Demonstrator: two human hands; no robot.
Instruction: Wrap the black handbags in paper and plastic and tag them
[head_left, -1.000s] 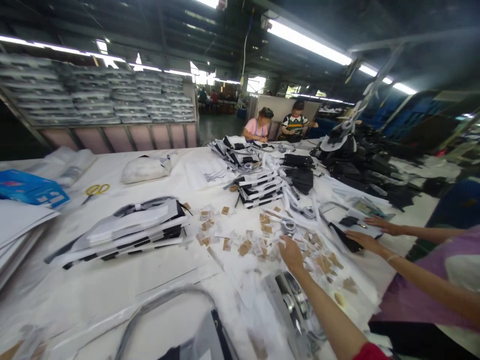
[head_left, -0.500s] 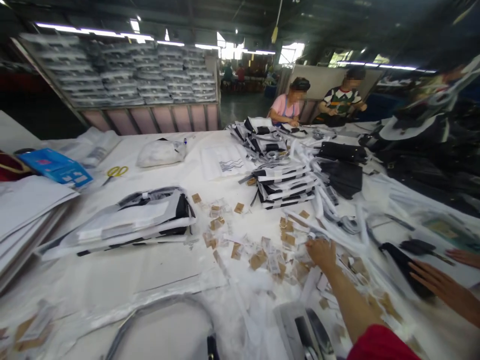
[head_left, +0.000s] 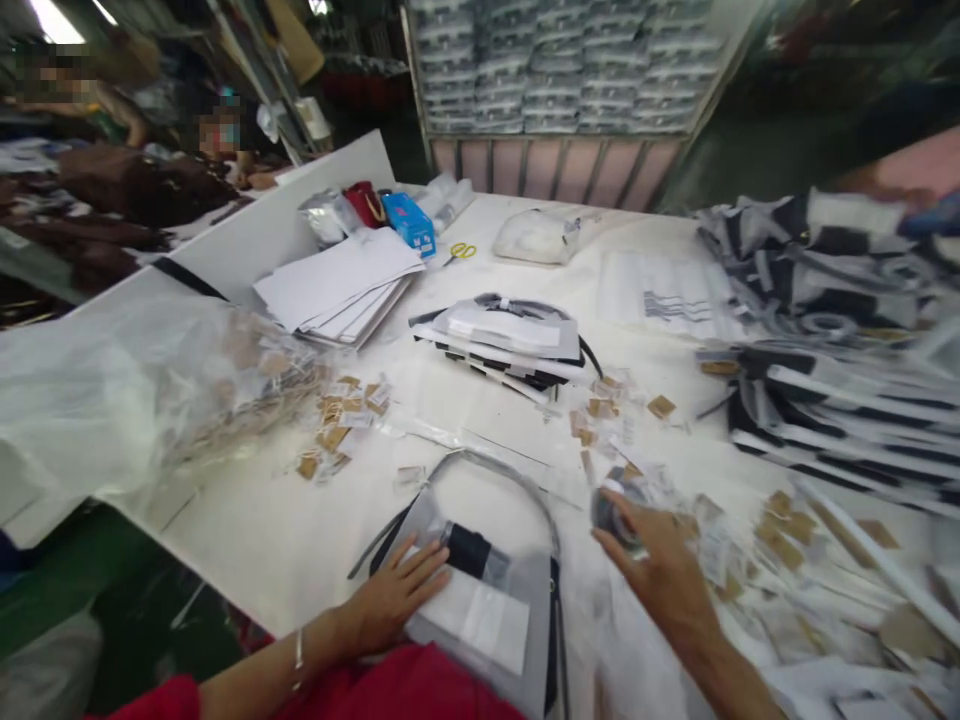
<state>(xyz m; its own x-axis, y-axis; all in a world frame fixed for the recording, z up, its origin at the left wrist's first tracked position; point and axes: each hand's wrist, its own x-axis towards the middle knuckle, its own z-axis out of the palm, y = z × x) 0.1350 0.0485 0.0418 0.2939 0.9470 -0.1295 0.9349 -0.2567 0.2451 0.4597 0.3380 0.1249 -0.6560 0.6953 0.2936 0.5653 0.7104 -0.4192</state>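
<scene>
A handbag (head_left: 517, 585) in grey and white wrapping, with a covered curved handle, lies in front of me at the table's near edge. My left hand (head_left: 405, 595) rests flat on it, fingers spread, beside a black strap piece. To the right, my right hand (head_left: 649, 550) has thumb and fingers around a roll of tape (head_left: 606, 512), low over the tabletop. Small brown tags (head_left: 784, 525) in clear bags are scattered beyond and beside that hand. Motion blur softens the right side.
Another wrapped bag (head_left: 510, 335) lies mid-table. Stacked wrapped bags (head_left: 840, 420) stand at right. White sheets (head_left: 337, 285), a blue box (head_left: 409, 222) and yellow scissors (head_left: 461, 250) sit farther back. A plastic sack of tags (head_left: 187, 380) occupies the left. Co-workers are behind at left.
The view has swung left, and the near handbag shows more fully. My left hand has come into view on it. My right hand has drawn closer to the bag, gripping the tape roll.
</scene>
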